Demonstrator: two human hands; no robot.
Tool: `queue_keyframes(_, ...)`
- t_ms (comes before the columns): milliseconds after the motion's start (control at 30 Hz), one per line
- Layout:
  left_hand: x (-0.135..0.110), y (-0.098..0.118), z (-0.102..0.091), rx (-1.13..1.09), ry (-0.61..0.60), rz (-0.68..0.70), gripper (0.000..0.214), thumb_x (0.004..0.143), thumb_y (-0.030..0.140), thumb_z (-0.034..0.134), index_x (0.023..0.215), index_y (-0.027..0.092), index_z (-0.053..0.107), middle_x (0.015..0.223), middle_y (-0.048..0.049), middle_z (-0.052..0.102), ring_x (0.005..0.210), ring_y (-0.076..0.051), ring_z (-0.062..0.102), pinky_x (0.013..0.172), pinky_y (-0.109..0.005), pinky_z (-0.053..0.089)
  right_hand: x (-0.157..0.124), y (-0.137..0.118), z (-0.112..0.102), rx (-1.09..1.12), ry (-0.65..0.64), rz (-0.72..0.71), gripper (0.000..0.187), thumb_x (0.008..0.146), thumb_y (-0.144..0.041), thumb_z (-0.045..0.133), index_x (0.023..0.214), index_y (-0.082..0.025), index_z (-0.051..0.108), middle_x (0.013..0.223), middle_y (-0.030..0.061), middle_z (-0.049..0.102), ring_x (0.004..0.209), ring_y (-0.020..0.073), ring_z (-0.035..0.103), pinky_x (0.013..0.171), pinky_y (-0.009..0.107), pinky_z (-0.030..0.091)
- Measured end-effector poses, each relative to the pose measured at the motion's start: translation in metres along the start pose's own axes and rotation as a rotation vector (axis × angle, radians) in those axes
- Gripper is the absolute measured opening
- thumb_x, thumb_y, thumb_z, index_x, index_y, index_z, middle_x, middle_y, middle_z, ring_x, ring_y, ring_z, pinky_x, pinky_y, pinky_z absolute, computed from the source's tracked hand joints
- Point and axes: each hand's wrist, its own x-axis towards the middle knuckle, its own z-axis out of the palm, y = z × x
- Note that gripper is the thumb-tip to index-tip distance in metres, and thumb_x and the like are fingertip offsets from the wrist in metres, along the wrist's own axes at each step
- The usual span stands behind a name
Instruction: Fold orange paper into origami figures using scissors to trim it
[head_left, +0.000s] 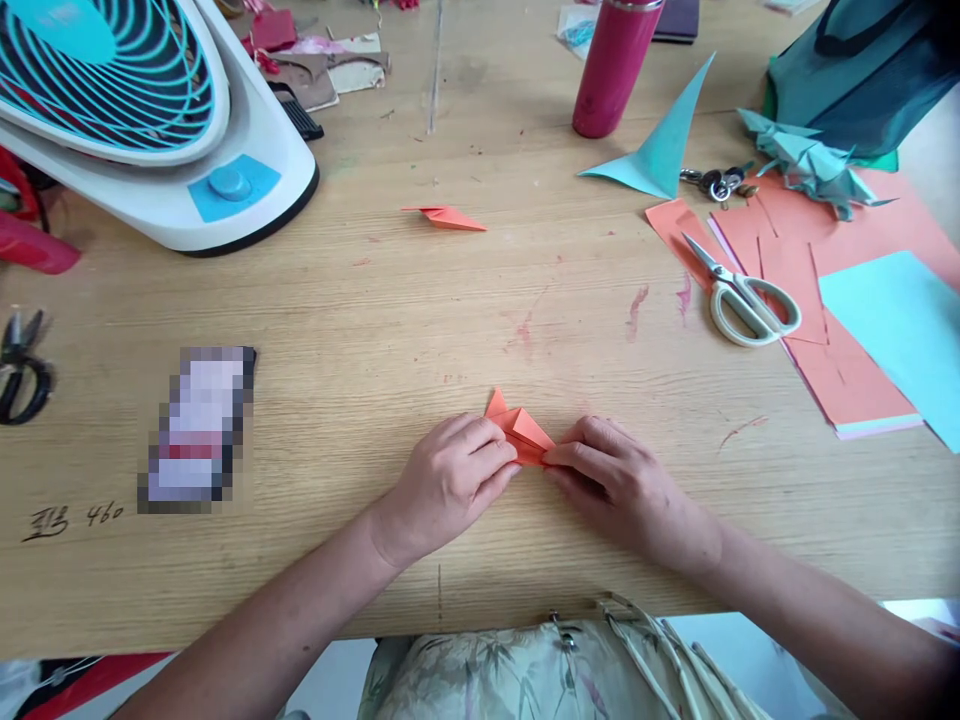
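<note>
A small piece of folded orange paper [525, 428] is between my two hands, near the front of the wooden table. My left hand [465, 468] is closed on its left part, thumb and fingers pressed together. At its right tip, my right hand [611, 480] pinches the paper with thumb and forefinger. One pointed flap sticks up at the far left of the piece. The fingers hide its lower edges. Farther off, a second folded orange paper piece [450, 217] lies by itself on the table.
White-handled scissors [754, 305] lie on orange sheets [870, 370] at right, beside blue paper [900, 320]. Behind are a folded teal paper [660, 155], a teal origami figure [814, 165], keys [720, 184] and a magenta bottle [611, 70]. A fan [247, 170], blurred phone [196, 430] and black scissors [22, 370] are left.
</note>
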Motion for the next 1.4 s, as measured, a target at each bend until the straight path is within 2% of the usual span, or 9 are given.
queue_keyframes(200,0.003,0.003,0.0,-0.012,-0.032,-0.11,0.013,0.094,0.014,0.059,0.082,0.016,0.063,0.082,-0.0024,0.063,0.078,-0.016,0.057,0.073,-0.03,0.046,0.002,0.0,-0.002,0.044,-0.007,0.056,0.009,0.097,-0.011,0.057,0.094,-0.016,0.063,0.085,0.0054,0.06,0.077,0.0174,0.054,0.069,0.031,0.043)
queue_keyframes(400,0.005,0.003,0.002,0.016,-0.053,-0.137,0.01,0.095,0.014,0.056,0.087,0.017,0.061,0.082,-0.0017,0.062,0.077,-0.017,0.057,0.072,-0.03,0.045,0.003,0.004,0.0,0.049,-0.013,0.099,0.01,0.092,-0.005,0.056,0.093,-0.015,0.059,0.082,0.004,0.058,0.074,0.0171,0.052,0.066,0.03,0.041)
queue_keyframes(700,0.007,0.005,0.002,0.096,-0.033,-0.101,0.01,0.095,0.009,0.053,0.094,0.016,0.06,0.084,-0.0026,0.063,0.077,-0.017,0.058,0.072,-0.03,0.049,0.004,0.005,-0.003,0.066,-0.038,0.096,0.017,0.093,-0.002,0.052,0.092,-0.016,0.061,0.086,0.0043,0.057,0.076,0.0164,0.054,0.068,0.028,0.043)
queue_keyframes(967,0.002,0.003,0.007,0.166,-0.015,-0.012,0.036,0.097,0.007,0.054,0.128,0.022,0.062,0.084,-0.0009,0.061,0.075,-0.015,0.058,0.072,-0.03,0.051,0.001,0.008,-0.002,0.036,-0.044,0.047,0.016,0.095,-0.004,0.05,0.098,-0.015,0.06,0.088,0.0058,0.056,0.075,0.017,0.054,0.066,0.029,0.046)
queue_keyframes(1067,0.001,0.002,0.009,0.168,-0.009,0.013,0.03,0.098,0.011,0.056,0.125,0.021,0.065,0.084,-0.0016,0.062,0.076,-0.015,0.057,0.07,-0.03,0.05,0.0,0.008,-0.002,0.04,-0.048,0.039,0.016,0.096,-0.004,0.05,0.102,-0.015,0.061,0.095,0.0082,0.057,0.08,0.0174,0.056,0.069,0.03,0.05)
queue_keyframes(1233,0.0,-0.001,0.01,0.168,0.005,0.02,0.029,0.1,0.013,0.054,0.125,0.02,0.067,0.084,-0.002,0.062,0.076,-0.014,0.056,0.069,-0.029,0.05,-0.003,0.014,-0.009,0.092,-0.062,-0.072,0.031,0.098,-0.004,0.049,0.126,-0.014,0.059,0.111,0.0121,0.061,0.098,0.0196,0.059,0.085,0.033,0.054)
queue_keyframes(1400,0.0,-0.004,0.009,0.201,-0.007,0.034,0.028,0.102,0.018,0.052,0.124,0.022,0.069,0.086,-0.0036,0.064,0.078,-0.016,0.057,0.071,-0.03,0.05,-0.007,0.023,-0.023,-0.042,-0.167,-0.33,0.039,0.103,-0.01,0.041,0.139,-0.006,0.054,0.136,0.0213,0.06,0.118,0.0282,0.057,0.095,0.043,0.053)
